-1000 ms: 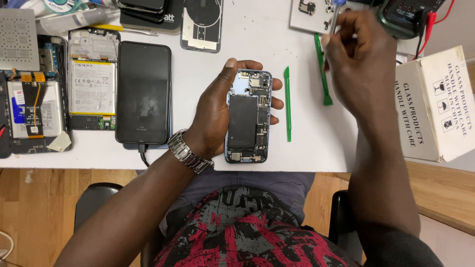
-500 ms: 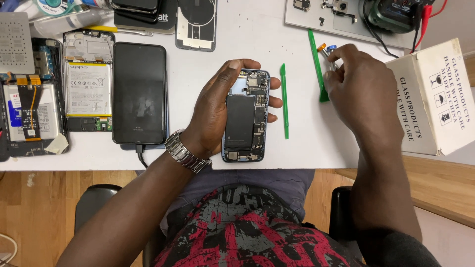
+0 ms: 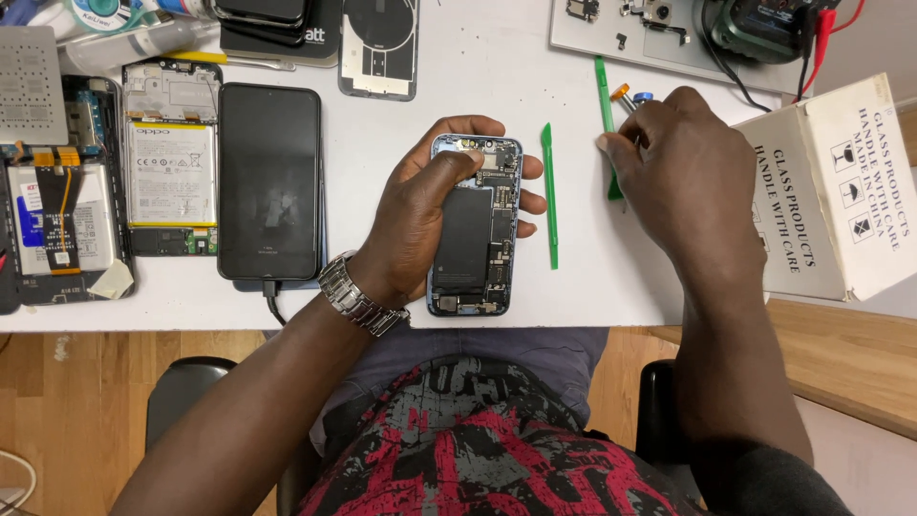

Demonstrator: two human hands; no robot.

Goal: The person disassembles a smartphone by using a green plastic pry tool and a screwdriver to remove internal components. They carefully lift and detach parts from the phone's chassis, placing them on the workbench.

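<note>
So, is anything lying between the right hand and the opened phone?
Yes. A green plastic pry tool lies on the table between the right hand and the opened phone, which the left hand holds.

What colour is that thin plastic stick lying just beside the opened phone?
Bright green. The plastic stick shows best in the head view, beside the opened phone.

At nine o'clock on our bench (image 3: 573,287) we see a dark phone (image 3: 269,182) beside two opened handsets (image 3: 172,158), a white carton (image 3: 841,191) at three.
</note>
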